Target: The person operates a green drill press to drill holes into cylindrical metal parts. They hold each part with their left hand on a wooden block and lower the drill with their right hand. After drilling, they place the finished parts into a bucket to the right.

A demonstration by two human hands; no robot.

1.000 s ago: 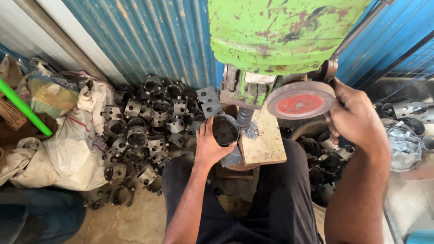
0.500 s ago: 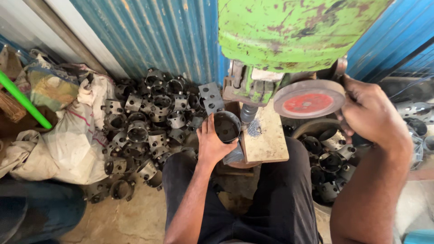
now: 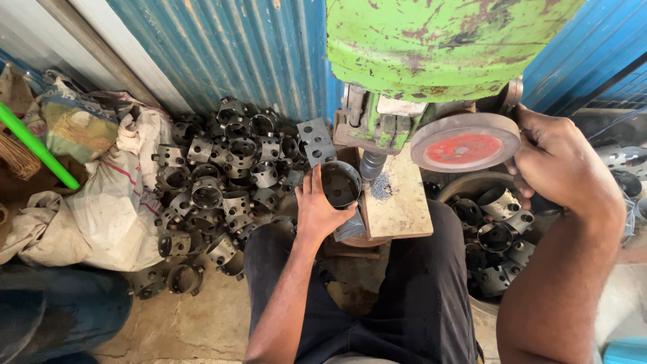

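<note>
Gripped left — metal ring (image 3: 339, 183) on wooden block (image 3: 402, 209); blue corrugated wall (image 3: 229, 47), probably tin.

dark metal ring (image 3: 339, 183) | on its side | against press spindle (image 3: 371, 164)

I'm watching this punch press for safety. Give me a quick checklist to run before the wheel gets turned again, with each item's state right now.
1. Metal ring held against the punch: ok, the left hand grips its side.
2. Left fingers clear of the punch tip: cannot tell, the ring hides them.
3. Right hand on the red-faced handwheel: ok, it grips the rim.
4. Wooden block free of debris: not ok, metal filings lie on it.
5. Punch lined up with the ring wall: cannot tell from this angle.
</note>
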